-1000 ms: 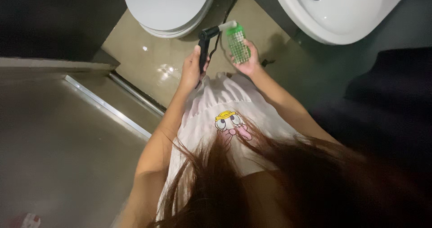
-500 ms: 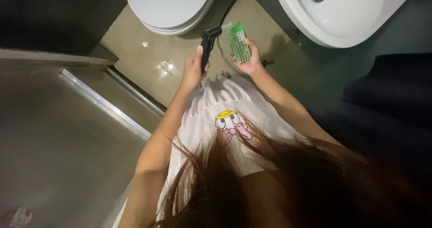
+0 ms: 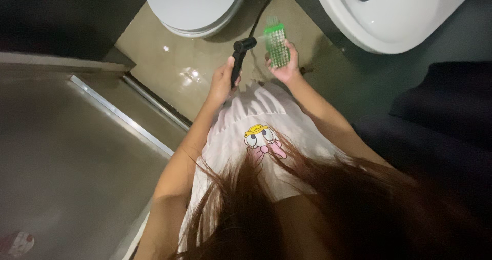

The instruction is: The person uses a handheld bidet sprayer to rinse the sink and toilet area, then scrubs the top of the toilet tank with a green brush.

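My left hand (image 3: 221, 81) grips the handle of a black hand-held spray nozzle (image 3: 240, 55), its head aimed rightward. A dark hose (image 3: 261, 11) runs from it up toward the wall. My right hand (image 3: 285, 67) holds a green scrub brush (image 3: 277, 44) with pale bristles, tilted, just to the right of the nozzle head. Both hands are held over the wet tan floor (image 3: 179, 65), in front of my white dress (image 3: 256, 121). No water stream shows clearly between nozzle and brush.
A white toilet (image 3: 195, 6) with its lid down stands at the top centre. A white basin (image 3: 394, 14) with a metal drain is at the top right. A grey shower floor (image 3: 61, 162) with a metal threshold strip (image 3: 123, 117) lies to the left. Long brown hair hangs at the bottom.
The white spray that hit the brush top has stopped. My right hand has tilted the brush and lifted it slightly; the nozzle shifted a little right.
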